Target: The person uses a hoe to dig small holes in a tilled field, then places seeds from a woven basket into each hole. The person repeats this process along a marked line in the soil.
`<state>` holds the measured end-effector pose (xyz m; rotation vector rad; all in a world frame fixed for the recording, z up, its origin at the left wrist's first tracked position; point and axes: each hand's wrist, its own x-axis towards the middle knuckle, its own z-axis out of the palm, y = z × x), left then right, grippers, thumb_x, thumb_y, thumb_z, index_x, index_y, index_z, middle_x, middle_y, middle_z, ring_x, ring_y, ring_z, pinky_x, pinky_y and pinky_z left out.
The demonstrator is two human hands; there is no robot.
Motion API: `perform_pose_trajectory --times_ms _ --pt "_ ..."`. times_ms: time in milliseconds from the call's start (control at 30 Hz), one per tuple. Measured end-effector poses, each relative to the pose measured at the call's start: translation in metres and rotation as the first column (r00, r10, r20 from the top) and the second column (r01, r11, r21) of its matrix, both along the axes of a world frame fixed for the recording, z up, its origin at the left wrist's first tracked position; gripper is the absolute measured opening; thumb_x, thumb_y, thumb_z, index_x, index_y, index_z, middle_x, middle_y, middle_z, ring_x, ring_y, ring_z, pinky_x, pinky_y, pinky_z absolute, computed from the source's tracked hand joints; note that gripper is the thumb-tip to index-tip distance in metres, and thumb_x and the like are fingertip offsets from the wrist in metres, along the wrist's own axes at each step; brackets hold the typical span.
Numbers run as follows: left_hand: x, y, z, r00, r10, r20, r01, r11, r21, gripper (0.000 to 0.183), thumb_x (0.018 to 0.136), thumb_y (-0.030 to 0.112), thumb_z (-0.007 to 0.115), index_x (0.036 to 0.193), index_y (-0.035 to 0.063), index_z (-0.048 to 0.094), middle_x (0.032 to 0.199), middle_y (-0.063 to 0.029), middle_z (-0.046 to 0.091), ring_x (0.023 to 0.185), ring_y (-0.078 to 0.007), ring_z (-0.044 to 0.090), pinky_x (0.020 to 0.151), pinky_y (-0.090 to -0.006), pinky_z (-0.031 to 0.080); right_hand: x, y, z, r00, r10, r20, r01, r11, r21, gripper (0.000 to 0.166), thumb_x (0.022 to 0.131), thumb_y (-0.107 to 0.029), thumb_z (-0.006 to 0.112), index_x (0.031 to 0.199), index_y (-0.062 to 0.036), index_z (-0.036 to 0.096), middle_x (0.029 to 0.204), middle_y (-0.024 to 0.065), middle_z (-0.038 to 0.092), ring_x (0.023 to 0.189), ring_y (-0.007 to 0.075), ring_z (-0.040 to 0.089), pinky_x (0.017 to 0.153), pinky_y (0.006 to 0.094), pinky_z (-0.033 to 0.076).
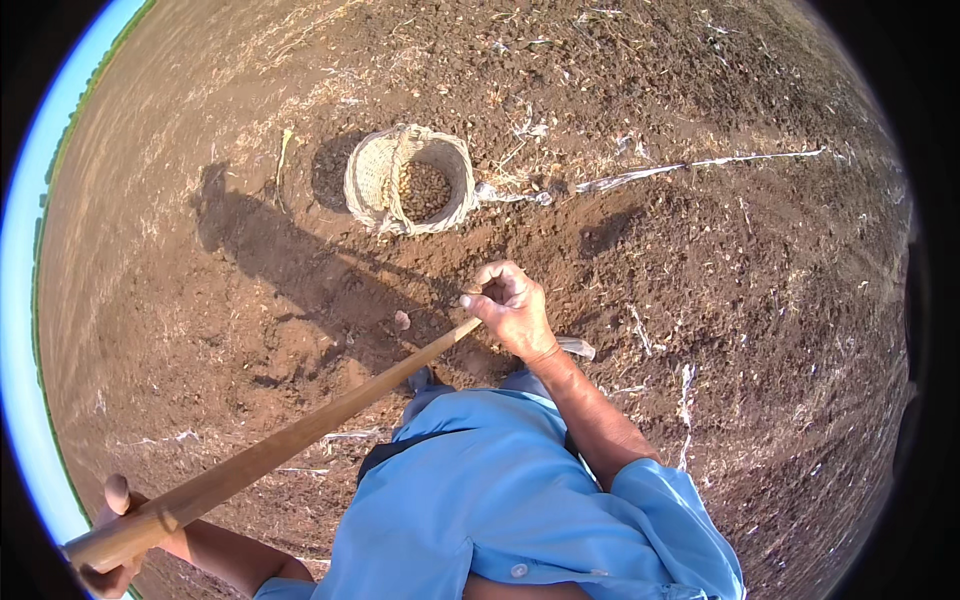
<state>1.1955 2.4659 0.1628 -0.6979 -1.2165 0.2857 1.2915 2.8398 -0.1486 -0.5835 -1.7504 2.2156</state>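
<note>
My left hand (126, 501), at the lower left, is wrapped around the thick near end of a long wooden tool handle (322, 416). The handle slants up and right, narrowing toward my right hand (523, 316). That hand is curled, its thumb and index finger pinching a small brown lump (472, 288), likely a peanut pod or soil. Whether its other fingers touch the handle is hidden. Behind my right wrist a pale flat piece (577, 347) shows, possibly the tool's blade. A woven wicker basket (360, 184) with an arched handle stands ahead on the soil, partly filled with unshelled peanuts (424, 191).
Torn plastic film (637, 177) stretches across the soil right of the basket. More film scraps (685, 409) lie at the right. Loose brown soil (750, 285) with dry plant bits surrounds me. My shoe (420, 379) shows below the handle. My shadow (292, 255) falls to the left.
</note>
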Motion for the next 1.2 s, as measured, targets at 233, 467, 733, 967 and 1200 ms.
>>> perform_pose_trajectory --times_ms 233,467,733,967,1200 --pt "-0.021 0.145 -0.108 -0.535 -0.669 0.516 0.044 0.588 0.808 0.031 0.091 0.022 0.055 0.111 -0.0023 0.056 0.105 -0.0195 0.062 0.098 -0.0275 0.061 0.085 -0.0383 0.05 0.013 0.014 0.061 0.981 0.052 -0.188 -0.019 0.985 0.174 0.022 0.073 0.002 0.071 0.085 -0.0059 0.054 0.072 -0.0042 0.051 0.064 0.001 0.046 0.054 0.0192 0.04" --pt "0.007 0.226 -0.171 -0.964 -0.249 0.095 -0.127 0.742 0.658 0.029 0.092 0.02 0.057 0.106 -0.0054 0.057 0.09 -0.0087 0.062 0.08 -0.0157 0.062 0.071 -0.0288 0.051 0.013 0.001 0.096 0.952 0.086 -0.293 -0.023 0.977 0.211 0.019 0.076 -0.002 0.072 0.088 -0.0029 0.057 0.078 0.0041 0.058 0.067 0.0099 0.055 0.06 0.0249 0.047" --pt "0.009 0.234 -0.17 -0.938 -0.243 0.247 -0.019 0.749 0.662 0.026 0.091 0.018 0.058 0.102 -0.006 0.059 0.086 -0.0063 0.062 0.078 -0.0105 0.059 0.068 -0.0249 0.049 0.014 0.003 0.098 0.918 0.123 -0.377 -0.027 0.968 0.251 0.013 0.081 0.001 0.067 0.092 0.001 0.06 0.09 0.0046 0.06 0.082 0.0124 0.059 0.07 0.0256 0.051" --pt "0.006 0.235 -0.167 -0.936 -0.314 0.161 -0.11 0.692 0.714 0.023 0.093 0.016 0.054 0.1 -0.0054 0.059 0.083 -0.0074 0.062 0.073 -0.0134 0.061 0.066 -0.0263 0.05 0.009 -0.008 0.101 0.948 0.026 -0.317 -0.077 0.986 -0.147 0.02 0.084 -0.001 0.065 0.103 0.0015 0.061 0.093 0.0067 0.062 0.077 0.0124 0.059 0.068 0.0253 0.051" --pt "0.003 0.232 -0.175 -0.924 -0.367 0.102 -0.188 0.672 0.716 0.022 0.093 0.012 0.051 0.107 -0.0036 0.057 0.089 -0.0072 0.063 0.078 -0.0121 0.061 0.067 -0.0263 0.05 0.003 -0.003 0.105 0.933 0.095 -0.347 -0.088 0.995 0.035 0.022 0.085 -0.002 0.064 0.106 0.0006 0.061 0.088 0.0055 0.062 0.075 0.012 0.059 0.066 0.0244 0.05"
